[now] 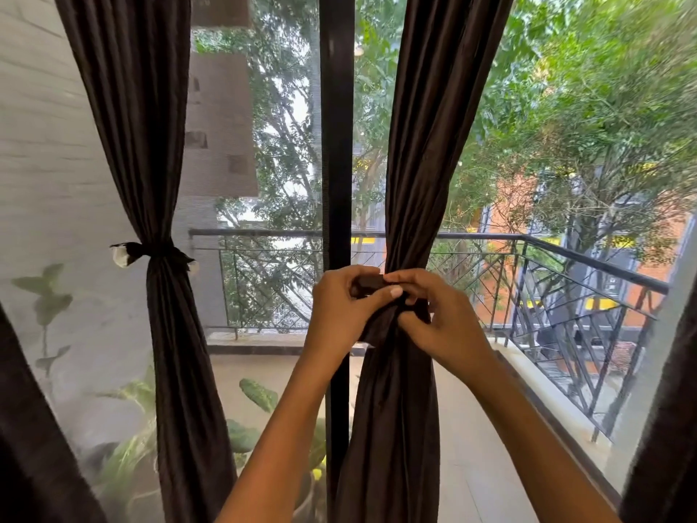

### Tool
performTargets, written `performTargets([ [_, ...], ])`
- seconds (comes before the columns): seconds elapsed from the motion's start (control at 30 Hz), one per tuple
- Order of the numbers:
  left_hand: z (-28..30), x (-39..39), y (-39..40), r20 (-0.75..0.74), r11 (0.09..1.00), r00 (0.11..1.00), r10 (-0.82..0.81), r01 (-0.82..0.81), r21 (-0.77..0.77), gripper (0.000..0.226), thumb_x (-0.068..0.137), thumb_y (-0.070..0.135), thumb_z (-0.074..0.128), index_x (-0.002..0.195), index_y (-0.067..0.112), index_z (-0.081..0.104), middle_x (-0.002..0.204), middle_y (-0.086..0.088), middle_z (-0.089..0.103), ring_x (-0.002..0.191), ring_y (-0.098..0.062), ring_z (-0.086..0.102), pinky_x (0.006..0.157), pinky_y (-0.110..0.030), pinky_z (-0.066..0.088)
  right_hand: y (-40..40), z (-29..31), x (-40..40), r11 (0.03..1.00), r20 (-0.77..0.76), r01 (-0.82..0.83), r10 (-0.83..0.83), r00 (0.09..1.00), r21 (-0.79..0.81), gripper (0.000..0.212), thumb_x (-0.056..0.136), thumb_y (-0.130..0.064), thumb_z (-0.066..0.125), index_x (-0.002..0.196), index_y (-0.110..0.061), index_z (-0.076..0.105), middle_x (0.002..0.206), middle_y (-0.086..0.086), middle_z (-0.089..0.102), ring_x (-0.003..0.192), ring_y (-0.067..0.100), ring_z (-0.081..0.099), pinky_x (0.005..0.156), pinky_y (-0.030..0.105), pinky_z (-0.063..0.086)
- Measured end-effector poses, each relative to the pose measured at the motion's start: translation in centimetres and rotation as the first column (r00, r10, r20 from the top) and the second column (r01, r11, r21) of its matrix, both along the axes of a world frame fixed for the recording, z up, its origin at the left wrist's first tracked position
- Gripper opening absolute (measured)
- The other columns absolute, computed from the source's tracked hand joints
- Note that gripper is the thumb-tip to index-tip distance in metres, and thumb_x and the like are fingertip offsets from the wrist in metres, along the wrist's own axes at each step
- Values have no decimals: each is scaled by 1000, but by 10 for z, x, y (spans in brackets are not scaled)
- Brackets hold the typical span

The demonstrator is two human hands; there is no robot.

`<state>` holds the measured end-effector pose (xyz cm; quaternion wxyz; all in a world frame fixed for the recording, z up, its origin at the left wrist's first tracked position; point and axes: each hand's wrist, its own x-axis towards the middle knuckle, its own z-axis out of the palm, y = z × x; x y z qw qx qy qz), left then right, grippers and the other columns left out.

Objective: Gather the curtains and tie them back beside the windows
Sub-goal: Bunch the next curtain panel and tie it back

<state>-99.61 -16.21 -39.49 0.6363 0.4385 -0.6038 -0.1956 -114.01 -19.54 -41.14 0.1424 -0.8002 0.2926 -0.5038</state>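
Open gap between tied curtain (166, 334) and window post (335, 145).

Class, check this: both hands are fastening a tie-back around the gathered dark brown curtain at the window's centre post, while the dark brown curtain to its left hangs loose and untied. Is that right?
Not quite. The head view shows the left dark brown curtain already tied with a dark tie-back with white ends. The rest holds: left hand and right hand work a tie-back at the gathered dark brown curtain by the centre post.

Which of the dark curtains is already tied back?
The left curtain, cinched by a knotted tie with white ends. On the middle curtain, the left hand and right hand grip its tie.
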Motion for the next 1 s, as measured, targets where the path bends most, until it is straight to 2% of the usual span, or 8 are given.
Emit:
performTargets([
  [0.1, 2, 1, 4, -66, 998, 996, -58, 61, 33, 14, 82, 11, 71, 83, 25, 72, 72, 12, 71, 72, 0, 68, 66, -15, 53, -7, -10, 3, 994, -80, 67, -74, 994, -91, 48, 71, -20, 68, 118, -29, 59, 101, -3, 59, 92, 6, 59, 80, 30, 53],
  [0.17, 1, 2, 2, -156, 996, 985, -68, 76, 42, 11, 84, 6, 68, 91, 14, 72, 78, 4, 71, 71, -2, 68, 63, -16, 53, -9, -15, 4, 985, -80, 79, -93, 992, -156, 48, 72, -27, 71, 119, -29, 59, 102, -5, 58, 92, 7, 58, 79, 31, 52],
  [0.33, -5, -6, -3, -260, 992, 959, -110, 121, 25, 13, 82, -2, 67, 91, 7, 71, 78, -7, 72, 68, -9, 69, 63, -18, 54, -10, -23, 6, 964, 180, 130, -89, 980, -233, 44, 75, -5, 69, 114, -25, 68, 97, -1, 71, 82, 9, 66, 73, 30, 56],
  [0.47, -10, -11, -6, -331, 996, 940, -84, 78, -30, 11, 81, -5, 68, 79, 6, 69, 66, -1, 71, 62, -10, 69, 58, -17, 53, -7, -24, -1, 971, 301, 79, -7, 954, -227, 40, 75, 3, 73, 112, -13, 68, 103, -10, 72, 94, 2, 68, 80, 21, 55],
  [0.57, -16, -16, -8, -164, 985, 984, 63, -88, -149, 7, 82, 5, 70, 78, 11, 68, 72, -2, 70, 62, -12, 67, 57, -21, 51, -1, -23, -5, 984, 401, 34, 40, 915, -176, 22, 77, -17, 76, 96, -15, 66, 91, -22, 70, 87, 3, 69, 77, 19, 54],
  [0.7, -20, -27, -6, 116, 921, 965, 237, -186, -341, 2, 86, 19, 67, 87, 18, 66, 79, 8, 60, 72, -6, 58, 61, -18, 42, -2, -22, -15, 949, 336, 114, -10, 942, -293, 10, 78, -9, 70, 87, -7, 68, 90, 0, 64, 89, 7, 64, 78, 16, 49],
  [0.77, -23, -30, -7, 228, 892, 926, 301, -189, -411, 4, 90, 22, 61, 92, 20, 63, 82, 9, 55, 73, -3, 54, 60, -14, 38, -1, -21, -21, 931, 259, 153, -67, 963, -331, 20, 77, 5, 61, 92, -5, 69, 95, 5, 60, 94, 7, 59, 81, 12, 44],
  [1.0, -33, -34, -17, 421, 837, 788, 450, -208, -506, 15, 95, 27, 41, 102, 18, 52, 95, -1, 56, 81, -17, 53, 68, -27, 42, -7, -18, -37, 946, 188, 96, -38, 981, -308, 27, 86, -6, 46, 101, -5, 68, 117, 3, 61, 116, 15, 56, 96, 29, 45],
])
